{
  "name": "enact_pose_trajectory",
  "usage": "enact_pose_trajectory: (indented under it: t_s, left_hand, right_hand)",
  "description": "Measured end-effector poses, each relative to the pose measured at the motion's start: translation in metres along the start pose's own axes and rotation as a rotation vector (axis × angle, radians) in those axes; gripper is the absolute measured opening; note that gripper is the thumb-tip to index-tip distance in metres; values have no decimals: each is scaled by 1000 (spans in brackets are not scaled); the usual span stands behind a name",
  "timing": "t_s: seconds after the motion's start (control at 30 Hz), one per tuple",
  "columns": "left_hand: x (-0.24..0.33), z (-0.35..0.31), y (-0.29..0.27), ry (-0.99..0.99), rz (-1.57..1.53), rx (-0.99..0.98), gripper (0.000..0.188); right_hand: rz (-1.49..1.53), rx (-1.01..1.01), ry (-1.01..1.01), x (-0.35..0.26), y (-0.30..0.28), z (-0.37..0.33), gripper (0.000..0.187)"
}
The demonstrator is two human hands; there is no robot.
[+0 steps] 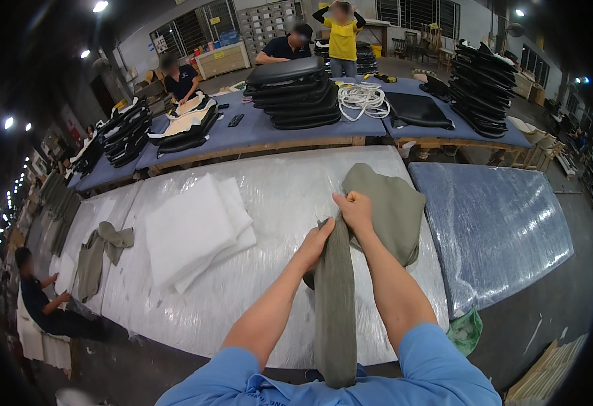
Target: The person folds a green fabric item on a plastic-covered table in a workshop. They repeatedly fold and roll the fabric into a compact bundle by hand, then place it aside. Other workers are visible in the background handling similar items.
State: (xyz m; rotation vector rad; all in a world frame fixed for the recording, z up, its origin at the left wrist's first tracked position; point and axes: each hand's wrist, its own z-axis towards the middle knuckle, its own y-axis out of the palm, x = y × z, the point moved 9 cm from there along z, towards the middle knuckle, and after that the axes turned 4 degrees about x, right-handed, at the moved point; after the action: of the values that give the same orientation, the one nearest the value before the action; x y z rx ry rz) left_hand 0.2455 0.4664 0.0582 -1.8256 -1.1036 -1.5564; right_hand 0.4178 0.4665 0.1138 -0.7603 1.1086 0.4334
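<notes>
Behind the olive cloth (335, 311), the left hand (317, 245) is partly hidden.

A bare lane of the plastic-wrapped tabletop (284, 203) is running between the white sheets (192, 230) and the left grip (317, 245), leaving room to pass. The grey-green strip (336, 304) is stretching from the grips toward the body, blocking a low sideways crossing. Grey-green fabric (396, 210) is filling the space around the right grip (355, 211). Farther off, a black stack (293, 98) and white cord (364, 100) are obstructing the way straight ahead, while the blue wrapped panel (499, 230) is offering open surface rightward.
</notes>
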Motion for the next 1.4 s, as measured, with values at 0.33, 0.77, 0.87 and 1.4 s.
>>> enact_pose_trajectory:
  t_s: [0.33,0.77,0.87,1.4]
  left_hand:
    - [52,-6,-36,524,405,314,34]
    - [69,20,-29,500,300,271,47]
    - [78,24,-28,547,491,317,48]
    - [53,36,-42,287,123,115,41]
  right_hand:
    - [709,-405,281,25,19,-57,32]
    - [719,-246,313,19,41,-87,47]
    - [706,-242,266,15,42,-89,45]
    - [720,-388,337,15,53,-80,43]
